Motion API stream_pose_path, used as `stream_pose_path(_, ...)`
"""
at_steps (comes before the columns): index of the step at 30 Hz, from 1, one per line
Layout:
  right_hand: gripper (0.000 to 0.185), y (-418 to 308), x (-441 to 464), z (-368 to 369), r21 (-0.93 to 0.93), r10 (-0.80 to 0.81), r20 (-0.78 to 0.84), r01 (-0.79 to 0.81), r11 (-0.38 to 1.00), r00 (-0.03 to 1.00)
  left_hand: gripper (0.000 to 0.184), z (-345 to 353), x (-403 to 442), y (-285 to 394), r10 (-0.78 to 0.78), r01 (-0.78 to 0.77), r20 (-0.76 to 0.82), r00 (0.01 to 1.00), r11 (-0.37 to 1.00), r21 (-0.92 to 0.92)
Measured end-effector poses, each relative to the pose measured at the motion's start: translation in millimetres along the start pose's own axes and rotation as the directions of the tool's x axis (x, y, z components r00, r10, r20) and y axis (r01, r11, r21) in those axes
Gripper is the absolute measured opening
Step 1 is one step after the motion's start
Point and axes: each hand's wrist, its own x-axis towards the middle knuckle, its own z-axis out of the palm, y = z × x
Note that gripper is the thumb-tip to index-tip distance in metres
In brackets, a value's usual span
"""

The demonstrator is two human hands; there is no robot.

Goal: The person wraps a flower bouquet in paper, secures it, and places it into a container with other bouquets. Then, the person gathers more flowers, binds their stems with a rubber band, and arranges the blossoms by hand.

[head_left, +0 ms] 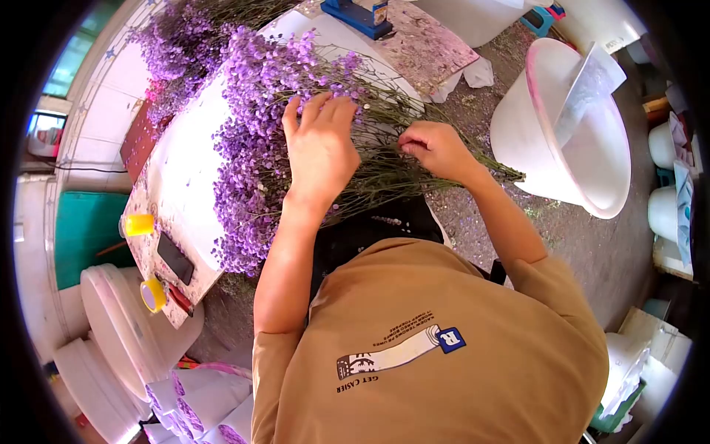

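Note:
A large bunch of purple flowers point(255, 148) lies across the white table, its green stems point(384, 166) pointing right. My left hand point(322, 148) rests on the upper part of the blossoms, fingers bent and apart, with no grip visible. Over the stems, my right hand point(436, 150) is closed in a pinch; what lies between its thumb and fingers is too small to make out. Behind the bunch, at the upper left, are more purple flowers point(174, 48).
A white tub point(518, 133) holding a clear sheet stands at right. Yellow tape rolls point(153, 294), a phone point(175, 257) and red-handled pliers point(180, 300) lie at the table's left corner. A blue tool point(359, 16) sits on a petal-strewn board point(436, 48).

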Motion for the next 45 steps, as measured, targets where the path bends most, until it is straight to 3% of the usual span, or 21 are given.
stream_pose_path(2,0.013,-1,-3,-3,0.026,0.024,-0.092,-0.022,0.999,0.995,0.041,-5,5,16,0.099,-0.094,0.062,0.993,0.993,-0.077)
stream_pose_path(6,0.012,-5,-8,-8,0.084,0.006,-0.087,0.001,0.996,0.996,0.028,30,-11,30,0.174,-0.144,0.232,0.957,0.979,-0.144)
stream_pose_path(8,0.012,-3,-11,-18,0.057,-0.076,-0.177,0.087,0.995,0.981,0.014,45,-12,30,0.077,0.001,0.325,0.943,0.972,-0.234)
stream_pose_path(9,0.012,2,-14,-24,0.047,-0.062,-0.186,0.071,0.996,0.981,0.014,52,-13,29,0.094,-0.011,0.323,0.942,0.968,-0.250)
stream_pose_path(11,0.012,12,-27,-38,0.367,0.279,-0.359,-0.141,0.920,0.891,0.007,54,-16,28,0.074,-0.006,0.260,0.963,0.967,-0.254)
stream_pose_path(13,0.015,22,-45,-53,0.421,0.372,-0.358,-0.208,0.883,0.856,0.010,57,-16,29,0.085,-0.017,0.265,0.960,0.968,-0.252)
stream_pose_path(15,0.020,34,-62,-58,0.251,0.528,-0.068,-0.498,0.830,0.847,0.013,60,-16,31,0.071,0.000,0.257,0.964,0.964,-0.267)
stream_pose_path(16,0.023,41,-71,-51,0.042,0.479,-0.014,-0.478,0.878,0.878,0.013,60,-14,33,0.063,0.010,0.267,0.962,0.965,-0.262)
stream_pose_path(20,0.022,61,-96,-22,-0.174,0.428,-0.022,-0.425,0.888,0.904,0.008,58,-12,40,0.025,0.044,0.223,0.974,0.954,-0.297)
stream_pose_path(23,0.020,64,-106,-18,-0.216,0.342,-0.084,-0.352,0.911,0.936,0.009,57,-13,42,-0.072,0.141,0.255,0.964,0.954,-0.263)
stream_pose_path(24,0.020,65,-108,-18,-0.212,0.347,-0.084,-0.358,0.910,0.934,0.010,63,-14,41,-0.114,0.176,0.265,0.958,0.958,-0.225)
stream_pose_path(26,0.018,69,-111,-21,-0.162,0.152,-0.133,-0.173,0.972,0.979,0.011,74,-16,38,-0.155,0.206,0.263,0.952,0.962,-0.178)
stream_pose_path(32,0.015,61,-130,-24,-0.041,0.103,0.037,-0.101,0.994,0.994,0.015,94,-9,38,-0.228,0.252,0.198,0.953,0.962,-0.107)
stream_pose_path(36,0.015,59,-133,-14,0.040,0.183,0.017,-0.184,0.982,0.983,0.010,79,-6,47,-0.216,0.274,0.264,0.940,0.939,-0.209)
stream_pose_path(37,0.015,57,-130,-11,0.085,0.409,-0.045,-0.405,0.911,0.911,0.010,70,-5,52,-0.213,0.273,0.269,0.939,0.939,-0.210)
stream_pose_path(38,0.016,56,-128,-7,0.143,0.615,-0.093,-0.601,0.787,0.783,0.008,63,-5,57,-0.107,0.160,0.170,0.980,0.929,-0.334)
stream_pose_path(39,0.016,57,-127,-4,0.146,0.617,-0.090,-0.602,0.785,0.782,0.006,56,-5,63,-0.015,0.037,0.055,0.998,0.898,-0.439)
stream_pose_path(41,0.017,57,-126,1,-0.066,0.533,-0.312,-0.578,0.813,0.786,0.007,40,-4,74,0.034,-0.012,0.043,0.998,0.895,-0.445)
stream_pose_path(42,0.017,57,-125,1,-0.065,0.536,-0.313,-0.580,0.812,0.784,0.007,33,-4,80,0.059,-0.026,0.059,0.997,0.894,-0.447)
stream_pose_path(44,0.021,60,-124,-2,-0.395,0.182,-0.518,-0.422,0.816,0.836,0.006,30,-4,86,0.077,-0.047,0.047,0.996,0.884,-0.465)
stream_pose_path(45,0.021,64,-127,-6,-0.397,0.182,-0.521,-0.425,0.814,0.834,0.006,31,-3,86,0.080,-0.050,0.045,0.996,0.883,-0.467)
